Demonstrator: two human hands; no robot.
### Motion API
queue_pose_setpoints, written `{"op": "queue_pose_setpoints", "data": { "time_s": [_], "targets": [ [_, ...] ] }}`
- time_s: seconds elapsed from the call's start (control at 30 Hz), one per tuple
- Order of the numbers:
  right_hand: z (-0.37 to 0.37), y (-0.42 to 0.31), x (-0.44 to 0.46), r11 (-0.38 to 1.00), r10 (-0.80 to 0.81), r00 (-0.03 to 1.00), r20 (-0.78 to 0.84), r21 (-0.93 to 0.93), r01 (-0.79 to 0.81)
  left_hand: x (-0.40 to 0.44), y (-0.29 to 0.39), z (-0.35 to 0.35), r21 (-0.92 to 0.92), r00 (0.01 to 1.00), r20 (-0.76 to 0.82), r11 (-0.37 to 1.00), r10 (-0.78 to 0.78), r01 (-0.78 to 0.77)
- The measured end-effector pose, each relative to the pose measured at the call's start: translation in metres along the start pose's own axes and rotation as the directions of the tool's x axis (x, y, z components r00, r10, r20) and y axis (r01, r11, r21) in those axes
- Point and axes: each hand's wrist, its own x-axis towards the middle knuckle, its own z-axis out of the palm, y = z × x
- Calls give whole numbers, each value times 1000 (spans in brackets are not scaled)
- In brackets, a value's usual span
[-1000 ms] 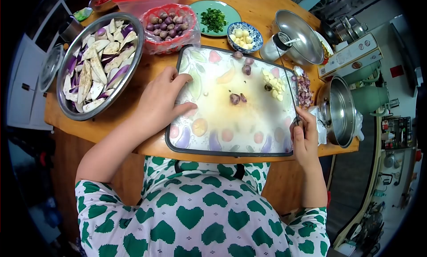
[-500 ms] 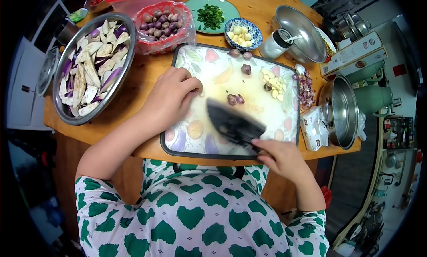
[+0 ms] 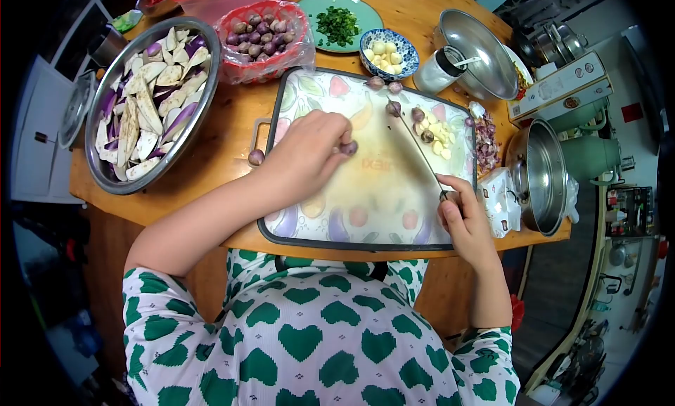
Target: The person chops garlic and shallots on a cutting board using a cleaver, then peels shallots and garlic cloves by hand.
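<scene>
My left hand (image 3: 309, 151) is over the left half of the cutting board (image 3: 394, 227), fingers closed at a small purple-skinned bulb (image 3: 349, 148). In my right hand (image 3: 465, 216), at the board's right side, is a cleaver (image 3: 420, 144); its blade is seen edge-on, pointing away and to the left. The blade's tip is close to another purple bulb (image 3: 393, 108). Right of the blade, a pile of pale peeled pieces (image 3: 441, 137) lies with a few purple bulbs (image 3: 418, 115). A single bulb (image 3: 256, 156) rests on the table beside the board's handle.
A steel basin of cut eggplant (image 3: 91, 142) stands left. Behind the board are a red basket of purple bulbs (image 3: 232, 72), a green plate of chopped greens (image 3: 365, 19), a blue-patterned bowl (image 3: 408, 65) and a jar (image 3: 430, 74). Peelings (image 3: 486, 142) and a steel pot (image 3: 548, 174) lie right.
My left hand has moved right, onto a purple bulb. The cleaver has swung right, away from the board's middle, and its blade has turned from showing its flat face to edge-on.
</scene>
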Motion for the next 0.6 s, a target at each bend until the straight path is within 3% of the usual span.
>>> {"op": "queue_pose_setpoints", "data": {
  "time_s": [0.07,0.17,0.27,0.3,0.37,0.43,0.5,0.53,0.6],
  "targets": [
    [3,-4,-3,997,-67,998,-1,-43,67,8,-5,11,15,1000,-21,1000,2,-2],
    [10,-12,-4,973,-132,991,-2,-193,129,10,-6,14,-132,996,39,988,-74,79],
    [7,-19,-1,907,-290,957,-31,-327,264,1,-9,6,-164,996,26,983,-83,86],
    [8,-23,1,851,-442,889,-116,-368,375,-3,-8,1,-151,995,11,983,-103,104],
    [9,-13,3,807,-589,742,-321,-292,514,-11,-2,-14,-126,990,-24,983,-140,136],
    [14,-11,13,785,-617,732,-289,-284,550,-19,-1,-24,-62,980,-116,986,-162,156],
    [26,-22,21,766,-514,856,-63,-483,424,-29,-4,-33,-32,961,-201,982,-189,186],
    [47,-23,28,621,-260,951,167,-725,297,-32,-5,-36,-56,953,-234,981,-193,186],
    [41,-36,27,579,-224,949,220,-754,311,-36,-5,-47,9,945,-202,964,-257,264]
  ]
}}
